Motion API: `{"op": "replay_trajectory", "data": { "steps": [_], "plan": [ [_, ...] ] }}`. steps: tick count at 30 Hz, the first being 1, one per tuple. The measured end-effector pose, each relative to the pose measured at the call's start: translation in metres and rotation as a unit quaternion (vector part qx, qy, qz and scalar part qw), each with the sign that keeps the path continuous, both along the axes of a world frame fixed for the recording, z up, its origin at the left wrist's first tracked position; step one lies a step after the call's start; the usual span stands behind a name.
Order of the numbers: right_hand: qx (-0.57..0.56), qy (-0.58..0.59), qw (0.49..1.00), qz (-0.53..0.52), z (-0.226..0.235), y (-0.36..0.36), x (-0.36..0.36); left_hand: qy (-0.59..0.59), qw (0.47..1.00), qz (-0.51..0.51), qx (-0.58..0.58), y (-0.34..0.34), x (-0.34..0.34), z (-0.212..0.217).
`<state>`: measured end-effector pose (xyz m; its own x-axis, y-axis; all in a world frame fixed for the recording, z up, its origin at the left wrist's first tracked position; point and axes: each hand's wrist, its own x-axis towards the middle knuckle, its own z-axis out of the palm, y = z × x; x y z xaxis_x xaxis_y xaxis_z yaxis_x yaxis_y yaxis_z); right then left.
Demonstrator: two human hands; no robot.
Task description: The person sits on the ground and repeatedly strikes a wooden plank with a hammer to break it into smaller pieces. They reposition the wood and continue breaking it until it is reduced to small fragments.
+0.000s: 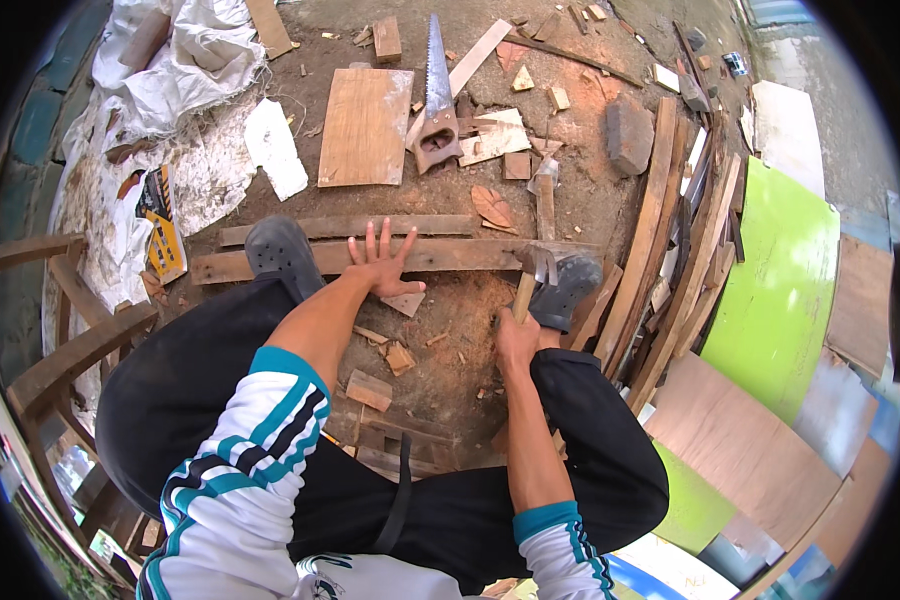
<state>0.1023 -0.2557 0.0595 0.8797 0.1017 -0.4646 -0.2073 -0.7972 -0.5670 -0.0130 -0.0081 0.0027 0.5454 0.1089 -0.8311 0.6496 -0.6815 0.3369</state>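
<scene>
Left hand point(382, 262) lay flat, fingers spread open, pressing the plank point(440, 256) on the ground point(450, 350). Right hand point(517, 340) gripped the hammer point(536, 268), fingers closed round its handle, head at the plank's right end. Saw point(436, 100) lay well beyond.

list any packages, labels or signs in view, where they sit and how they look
Printed package: flat yellow, black and orange carton piece, lying on the white sacking at left, beyond the left hand.
Small printed packet: blue and white, on the ground at upper right; too small to tell more.
</scene>
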Motion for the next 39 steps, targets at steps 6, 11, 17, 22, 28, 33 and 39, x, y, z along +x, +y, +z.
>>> {"op": "replay_trajectory", "data": {
  "steps": [6,11,17,22,28,33,39],
  "plan": [
    [0.209,-0.031,0.974,-0.085,0.066,0.024,0.000,0.015,1.000,0.001,-0.002,0.002,0.001,0.004],
    [0.166,-0.284,0.944,-0.035,-0.006,0.019,-0.017,-0.003,1.000,0.000,-0.002,0.000,0.001,0.004],
    [0.044,0.072,0.985,-0.153,-0.021,-0.006,-0.026,-0.001,1.000,0.003,-0.004,0.001,0.002,0.001],
    [0.262,-0.082,0.959,-0.075,0.022,0.004,-0.020,0.003,1.000,0.009,-0.001,0.002,-0.002,0.003],
    [0.131,0.171,0.956,-0.202,-0.060,0.007,-0.020,0.004,1.000,0.006,-0.003,-0.001,0.004,0.000],
    [0.236,0.102,0.924,-0.283,0.007,0.027,0.017,0.014,1.000,0.015,-0.009,0.001,0.001,0.006],
    [0.373,-0.096,0.912,-0.139,0.018,0.015,-0.019,0.008,1.000,0.015,-0.011,0.001,0.003,0.004]
  ]
}}
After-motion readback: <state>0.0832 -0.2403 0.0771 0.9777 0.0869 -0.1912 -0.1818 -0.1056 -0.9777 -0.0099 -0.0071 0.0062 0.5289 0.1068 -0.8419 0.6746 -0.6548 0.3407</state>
